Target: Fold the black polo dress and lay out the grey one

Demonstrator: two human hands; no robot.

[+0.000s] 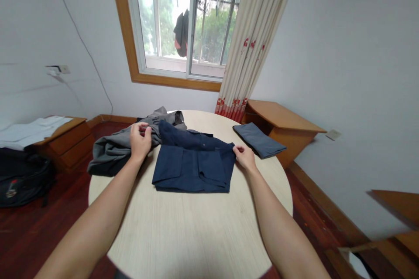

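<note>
On my feed, a navy garment [190,165] lies folded on a pale round table [183,226], between my two bare hands, with two flaps of its cloth turned toward the near edge. My right hand [245,157] is at its far right corner: thumb and fingers are pinched together on the cloth, so the rest of the garment spreads leftward from that grip. My left hand [140,141] is just beside the garment's left side, fingers loosely curled and the thumb a little apart, with no hold on the navy cloth. Behind it is a rumpled grey heap of clothing [114,148]; I cannot tell whether the hand touches it. Beyond my right hand lies a flat, dark grey folded cloth [260,139].
</note>
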